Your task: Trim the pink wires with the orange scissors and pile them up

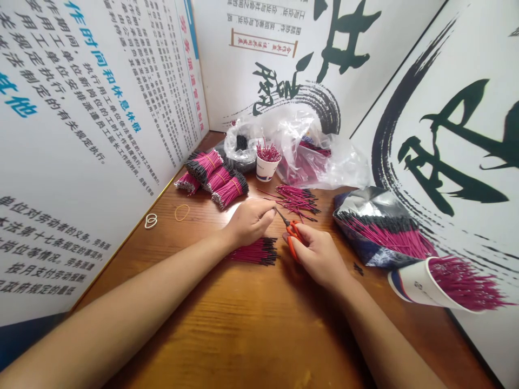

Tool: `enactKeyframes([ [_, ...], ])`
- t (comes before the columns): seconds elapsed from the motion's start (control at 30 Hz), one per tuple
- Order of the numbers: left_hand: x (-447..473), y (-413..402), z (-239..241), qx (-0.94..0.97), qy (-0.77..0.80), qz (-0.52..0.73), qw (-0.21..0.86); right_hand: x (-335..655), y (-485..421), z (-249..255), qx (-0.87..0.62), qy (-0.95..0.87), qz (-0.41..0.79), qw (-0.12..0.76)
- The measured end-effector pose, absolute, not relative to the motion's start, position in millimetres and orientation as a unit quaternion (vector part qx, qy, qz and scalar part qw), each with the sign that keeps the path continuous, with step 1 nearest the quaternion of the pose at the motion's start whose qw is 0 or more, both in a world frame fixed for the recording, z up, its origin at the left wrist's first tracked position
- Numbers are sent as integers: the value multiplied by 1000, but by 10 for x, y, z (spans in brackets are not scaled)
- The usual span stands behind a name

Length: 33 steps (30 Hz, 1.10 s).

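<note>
My right hand (320,254) is closed around small orange-handled scissors (292,231), whose blades point up-left toward my left hand (249,219). My left hand is pinched shut at the blade tips, apparently on a thin magenta wire that is too small to make out clearly. Under my left wrist lies a loose bunch of magenta wires with black ends (255,252). A scattered pile of the same wires (295,200) lies just beyond both hands.
Banded wire bundles (217,178) lie at the back left, a paper cup of wires (266,162) and clear plastic bags (312,151) behind. A dark bag of wires (381,229) and a tipped cup (430,283) sit right. Rubber bands (151,220) lie left. Printed boards wall the wooden table (243,335).
</note>
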State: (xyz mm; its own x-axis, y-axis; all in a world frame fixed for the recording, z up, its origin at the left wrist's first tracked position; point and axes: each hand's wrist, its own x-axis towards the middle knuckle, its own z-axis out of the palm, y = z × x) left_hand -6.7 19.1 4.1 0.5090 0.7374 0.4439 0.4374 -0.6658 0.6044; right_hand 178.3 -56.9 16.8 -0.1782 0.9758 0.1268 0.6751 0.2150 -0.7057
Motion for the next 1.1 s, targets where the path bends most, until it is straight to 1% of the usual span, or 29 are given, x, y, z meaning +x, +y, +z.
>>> enactKeyframes([
  [0.17,-69,190,45,847,348,347,204,1803,-560,173,-576,-722,262,281],
  [0.37,-67,185,53,845,343,349,214,1797,-572,184,-579,-720,250,290],
  [0.77,-66,183,58,845,347,349,211,1801,-563,167,-574,-714,267,297],
  [1.1,-63,182,33,830,349,366,235,1791,-564,166,-579,-712,250,308],
])
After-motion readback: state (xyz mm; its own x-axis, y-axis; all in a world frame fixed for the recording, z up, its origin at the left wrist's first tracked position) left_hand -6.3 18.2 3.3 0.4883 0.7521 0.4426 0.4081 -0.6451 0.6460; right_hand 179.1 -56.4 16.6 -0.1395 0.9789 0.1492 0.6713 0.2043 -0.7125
